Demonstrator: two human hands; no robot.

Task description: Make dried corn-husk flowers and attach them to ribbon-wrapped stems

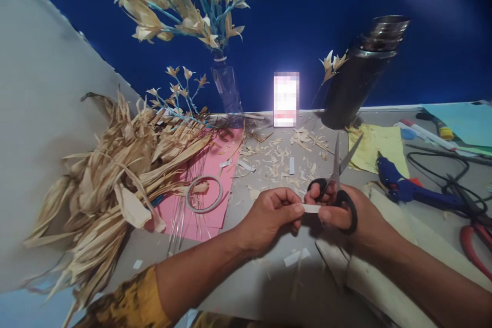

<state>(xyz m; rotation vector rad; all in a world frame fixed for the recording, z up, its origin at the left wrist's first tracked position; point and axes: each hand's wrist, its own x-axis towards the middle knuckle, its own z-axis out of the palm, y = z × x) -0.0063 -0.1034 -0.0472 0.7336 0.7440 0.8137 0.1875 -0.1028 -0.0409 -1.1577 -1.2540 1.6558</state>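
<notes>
Spreads out as a grey tabletop (238, 287). Bears a heap of dried husks (103, 164) at the left, pink paper (213, 161) partly beneath it, and pale scraps (277, 161) scattered over the middle. Carries a dark flask (357, 87) at the back, yellow paper (378, 148) and a blue glue gun (407, 189) at the right.

No legible lettering, brands, numbers or signs anywhere in view, only pixelated, unreadable patches on the bright upright screen (286, 99)
</notes>
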